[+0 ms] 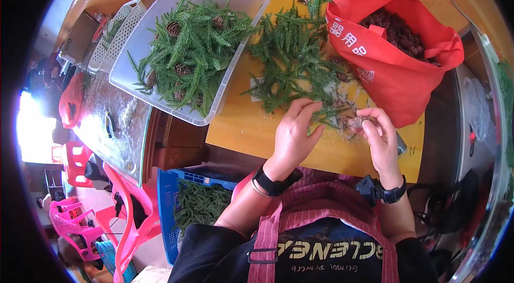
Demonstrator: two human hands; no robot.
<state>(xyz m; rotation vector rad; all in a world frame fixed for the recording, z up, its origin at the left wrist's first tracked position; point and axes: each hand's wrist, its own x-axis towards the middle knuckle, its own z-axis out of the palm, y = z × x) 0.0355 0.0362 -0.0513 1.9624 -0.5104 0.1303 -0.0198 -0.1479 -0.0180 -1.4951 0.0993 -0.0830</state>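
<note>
In my right hand (383, 141), a small brown pine cone (362, 122) is pinched between thumb and fingers above the table's near part. My left hand (294, 136) hovers left of it with fingers bent and thumb apart, holding nothing that I can see. Its fingertips are at the near edge of a heap of green artificial pine sprigs (292, 58) on the yellow table (241, 128). Short brown stems (342, 102) lie loose between the heap and my right hand. Another pine cone (342, 76) rests at the heap's right side.
A clear plastic bin (211, 114) of sprigs with pine cones stands at the left. A red bag (385, 85) full of pine cones (393, 31) sits at the right. Below the table's left side is a blue basket (169, 203) of sprigs. Pliers (110, 123) lie on the side table (126, 144).
</note>
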